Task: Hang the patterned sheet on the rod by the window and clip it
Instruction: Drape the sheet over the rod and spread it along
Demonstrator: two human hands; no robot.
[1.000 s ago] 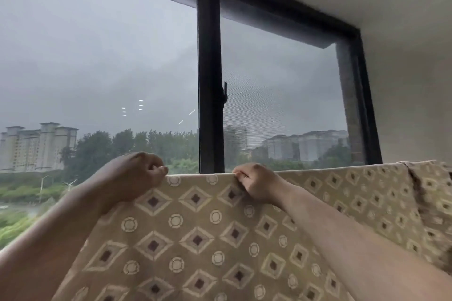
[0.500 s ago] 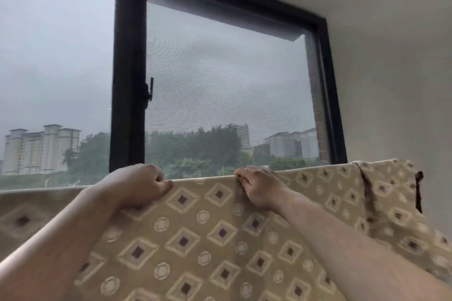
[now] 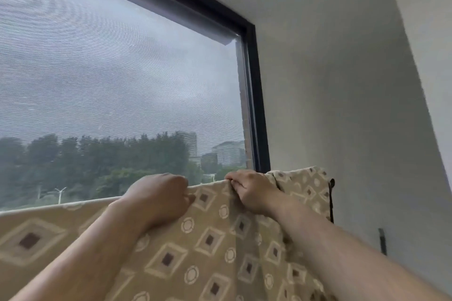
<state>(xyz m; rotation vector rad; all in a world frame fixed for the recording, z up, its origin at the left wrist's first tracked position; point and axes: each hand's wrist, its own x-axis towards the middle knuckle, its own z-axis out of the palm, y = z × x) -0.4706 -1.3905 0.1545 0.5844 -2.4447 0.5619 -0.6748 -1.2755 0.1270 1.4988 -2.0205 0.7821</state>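
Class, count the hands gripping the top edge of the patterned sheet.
2. The left hand grips the patterned sheet mid-edge; the right hand grips it nearer the window frame. No clips show.

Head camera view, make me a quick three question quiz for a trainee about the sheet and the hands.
1. True or false: both hands grip the sheet's top edge.
2. Which hand is nearer the wall: A left, B right?
3. Fill in: the sheet's pattern is diamonds and ____.

Key:
1. True: the left hand and right hand pinch the sheet along its top.
2. B; the wall lies to the right.
3. Circles.
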